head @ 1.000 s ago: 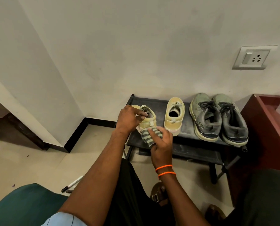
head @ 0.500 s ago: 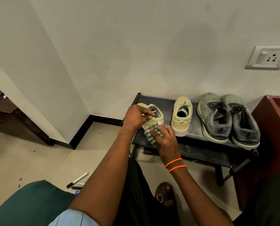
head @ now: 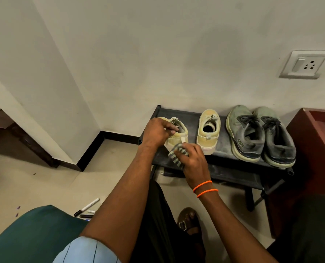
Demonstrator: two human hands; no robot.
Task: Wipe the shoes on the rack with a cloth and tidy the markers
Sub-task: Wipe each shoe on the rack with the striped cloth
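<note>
Markers (head: 86, 206) are seen loose on the floor at far left, well apart from both hands. On the rack (head: 222, 150), the left hand (head: 157, 130) is curled over the collar of the leftmost yellow shoe (head: 177, 136) — its long axis running toward the wall. Just right of it and nearer the person, a striped cloth (head: 175, 155) is pinched in the right hand (head: 193, 160) and pressed against the shoe's heel.

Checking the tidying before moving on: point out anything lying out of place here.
The markers lie loose on the floor beside the green seat, away from the rack. Nothing else looks odd.
</note>
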